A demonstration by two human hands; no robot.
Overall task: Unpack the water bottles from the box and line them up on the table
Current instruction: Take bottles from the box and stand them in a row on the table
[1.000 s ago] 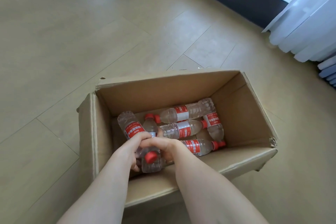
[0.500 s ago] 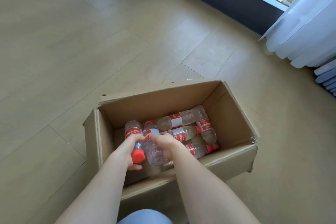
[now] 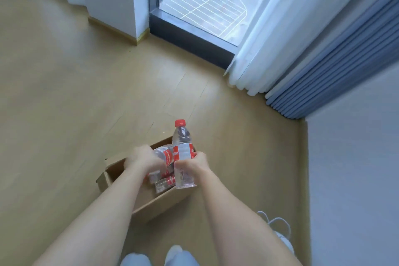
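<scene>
Our right hand [image 3: 192,164] grips one upright bottle [image 3: 183,136] by its middle. Our left hand [image 3: 142,160] holds a second bottle [image 3: 165,154], tilted, just beside it. The box [image 3: 164,201] lies under both hands. We think it is best to lift them straight, without knocking them together.

A pale wooden floor [image 3: 64,93] spreads on every side below the left grip [image 3: 143,161] and the right grip [image 3: 192,163]. Far ahead of the left grip stands a white pillar [image 3: 112,0] with a yellowish skirting [image 3: 116,30]. Far ahead of the right grip is a dark-framed window [image 3: 190,34] that looks down on a marked car park [image 3: 205,4]. Ahead and to the right of the right grip hang a white sheer curtain [image 3: 259,49] and a blue-grey pleated curtain [image 3: 334,67]. A grey wall [image 3: 356,179] stands well to its right. Behind the right grip and to its right lies a white laced shoe [image 3: 282,242].
</scene>
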